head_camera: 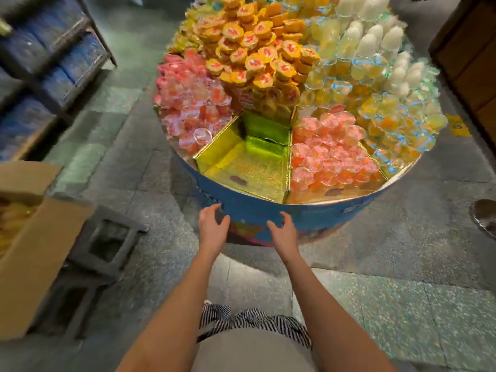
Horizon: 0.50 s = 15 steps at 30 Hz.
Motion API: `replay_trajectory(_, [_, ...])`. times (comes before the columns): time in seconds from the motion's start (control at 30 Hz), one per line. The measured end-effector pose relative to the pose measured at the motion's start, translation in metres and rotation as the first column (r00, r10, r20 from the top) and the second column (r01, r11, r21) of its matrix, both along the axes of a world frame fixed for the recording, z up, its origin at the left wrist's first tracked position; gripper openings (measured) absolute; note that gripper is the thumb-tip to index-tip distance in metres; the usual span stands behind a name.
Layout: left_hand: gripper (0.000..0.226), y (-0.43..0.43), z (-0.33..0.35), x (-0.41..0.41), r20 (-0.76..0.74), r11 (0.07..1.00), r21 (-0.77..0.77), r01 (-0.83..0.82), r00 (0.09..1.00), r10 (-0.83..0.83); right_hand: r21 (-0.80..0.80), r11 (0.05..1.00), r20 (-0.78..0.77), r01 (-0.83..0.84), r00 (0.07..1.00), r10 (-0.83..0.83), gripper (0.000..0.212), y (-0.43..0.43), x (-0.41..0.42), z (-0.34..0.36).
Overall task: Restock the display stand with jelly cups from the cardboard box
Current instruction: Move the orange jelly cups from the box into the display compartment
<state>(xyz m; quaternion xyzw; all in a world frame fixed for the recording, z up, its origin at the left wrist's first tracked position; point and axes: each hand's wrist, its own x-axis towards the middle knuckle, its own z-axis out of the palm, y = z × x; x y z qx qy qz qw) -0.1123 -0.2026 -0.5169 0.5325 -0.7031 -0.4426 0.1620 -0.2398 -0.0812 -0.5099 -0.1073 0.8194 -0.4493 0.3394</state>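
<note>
The display stand (268, 210) has a blue wall and gold-lined compartments; its jelly cups (330, 154) are pink, orange, yellow and white.

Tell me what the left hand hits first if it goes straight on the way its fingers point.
Most likely the blue outer wall of the display stand, below its empty gold compartment; how near the left hand is cannot be told.

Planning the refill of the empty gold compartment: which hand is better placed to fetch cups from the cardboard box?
Probably the left hand: the cardboard box lies to its left; the right hand would have to cross over. Both are empty.
</note>
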Motion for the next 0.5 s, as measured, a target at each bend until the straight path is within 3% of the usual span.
replay_trajectory(0.23, [0.041, -0.062, -0.006, 0.151, 0.021, 0.936, 0.015, -0.351, 0.936, 0.351, 0.044, 0.942, 0.016, -0.333, 0.943, 0.333, 0.055, -0.113, 0.100, 0.000])
replay_trajectory(0.5, [0.042, -0.164, -0.006, 0.334, 0.037, 0.815, 0.049, -0.577, 0.816, 0.576, 0.045, 0.847, 0.074, -0.530, 0.847, 0.526, 0.053, -0.260, 0.264, -0.008])
